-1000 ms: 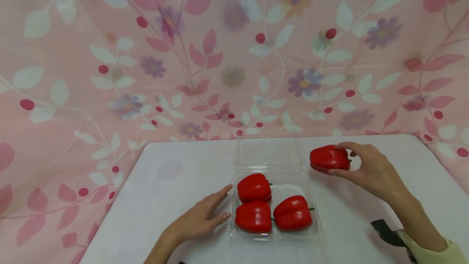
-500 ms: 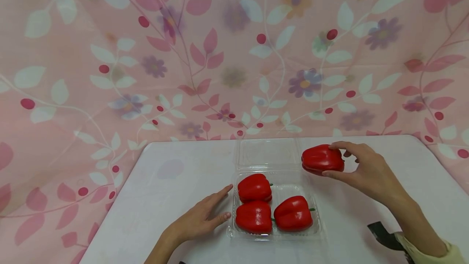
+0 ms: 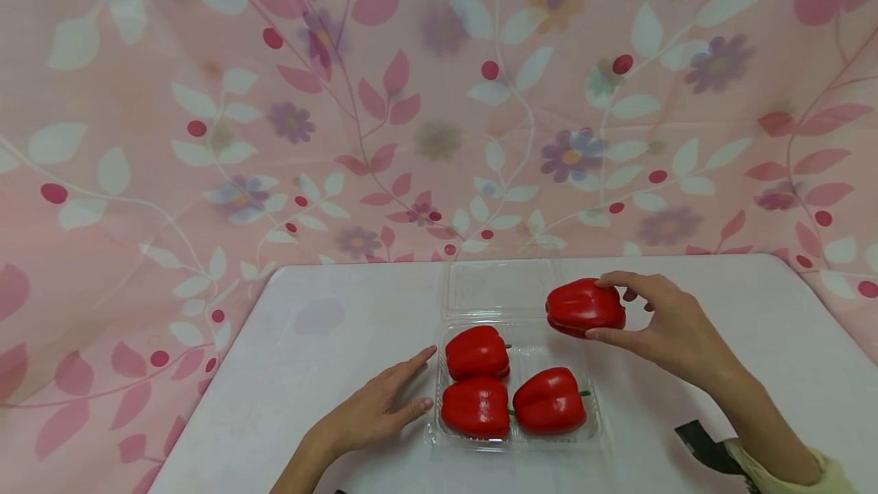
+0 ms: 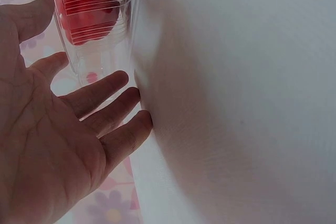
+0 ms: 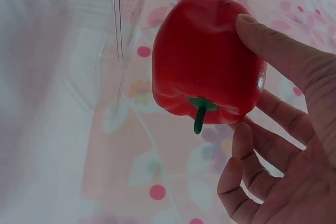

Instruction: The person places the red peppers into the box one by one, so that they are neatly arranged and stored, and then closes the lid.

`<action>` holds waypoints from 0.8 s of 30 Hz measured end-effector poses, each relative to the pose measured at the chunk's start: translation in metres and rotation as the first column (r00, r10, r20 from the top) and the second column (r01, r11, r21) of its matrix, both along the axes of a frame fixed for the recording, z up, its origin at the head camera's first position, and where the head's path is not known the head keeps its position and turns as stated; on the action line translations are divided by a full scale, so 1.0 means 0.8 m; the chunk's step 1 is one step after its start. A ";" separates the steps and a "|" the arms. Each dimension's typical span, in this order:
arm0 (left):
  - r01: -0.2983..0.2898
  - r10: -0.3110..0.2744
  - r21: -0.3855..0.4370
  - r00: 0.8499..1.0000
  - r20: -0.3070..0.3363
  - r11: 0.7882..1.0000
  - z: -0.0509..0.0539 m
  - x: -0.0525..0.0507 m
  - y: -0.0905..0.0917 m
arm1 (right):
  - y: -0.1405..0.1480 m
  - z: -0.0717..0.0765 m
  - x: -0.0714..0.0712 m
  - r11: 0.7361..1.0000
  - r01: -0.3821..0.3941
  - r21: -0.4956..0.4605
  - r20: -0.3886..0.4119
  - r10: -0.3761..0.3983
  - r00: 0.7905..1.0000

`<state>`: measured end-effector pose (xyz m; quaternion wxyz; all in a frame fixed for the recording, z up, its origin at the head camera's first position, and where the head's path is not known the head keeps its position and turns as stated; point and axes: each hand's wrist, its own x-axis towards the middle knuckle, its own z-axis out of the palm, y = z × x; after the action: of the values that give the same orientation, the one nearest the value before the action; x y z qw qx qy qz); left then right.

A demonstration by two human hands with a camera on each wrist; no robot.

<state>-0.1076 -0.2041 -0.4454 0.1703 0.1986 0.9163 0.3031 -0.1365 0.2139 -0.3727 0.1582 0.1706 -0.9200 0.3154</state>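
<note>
In the head view my right hand (image 3: 675,330) pinches a red bell pepper (image 3: 585,306) between thumb and fingers, at the far right corner of a clear plastic clamshell box (image 3: 595,429). The right wrist view shows the green stem of this held bell pepper (image 5: 207,56) pointing down. Three more red bell peppers lie inside the box: one back left (image 3: 476,351), one front left (image 3: 475,407) and one front right (image 3: 549,400). Beside the box's left wall my left hand (image 3: 373,410) has its fingers extended; whether it touches the wall I cannot tell.
The box's transparent lid (image 3: 504,288) lies folded back, behind the tray part. A white table (image 3: 302,372) carries everything. Behind it hangs a pink floral cloth (image 3: 411,97). A black strap (image 3: 713,448) hangs by the right sleeve.
My right hand has carried the bell pepper leftward, nearer to the box, and slightly toward me. The left hand and the three peppers in the box stay where they were.
</note>
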 end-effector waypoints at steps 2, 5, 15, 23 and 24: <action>0.001 -0.001 -0.001 1.000 -0.002 1.000 0.000 0.000 0.000 | -0.004 -0.001 0.001 1.000 -0.009 -0.004 -0.001 0.009 1.000; 0.001 -0.001 -0.001 1.000 -0.003 1.000 -0.001 0.000 0.000 | -0.009 -0.003 0.002 1.000 -0.018 -0.013 0.009 0.018 1.000; 0.003 -0.003 -0.004 1.000 -0.014 1.000 -0.003 -0.001 -0.002 | -0.024 -0.008 0.003 0.999 -0.050 -0.009 0.035 0.051 0.998; 0.002 -0.002 -0.001 1.000 -0.006 1.000 -0.003 -0.001 -0.001 | -0.037 -0.018 0.004 0.997 -0.082 -0.010 0.059 0.083 0.995; 0.002 -0.002 -0.001 1.000 -0.007 1.000 -0.003 -0.001 -0.001 | -0.039 -0.018 0.004 0.996 -0.084 -0.010 0.062 0.085 0.995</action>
<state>-0.1084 -0.2052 -0.4476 0.1675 0.2003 0.9169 0.3017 -0.1335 0.1830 -0.3875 0.1167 0.1989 -0.9153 0.3303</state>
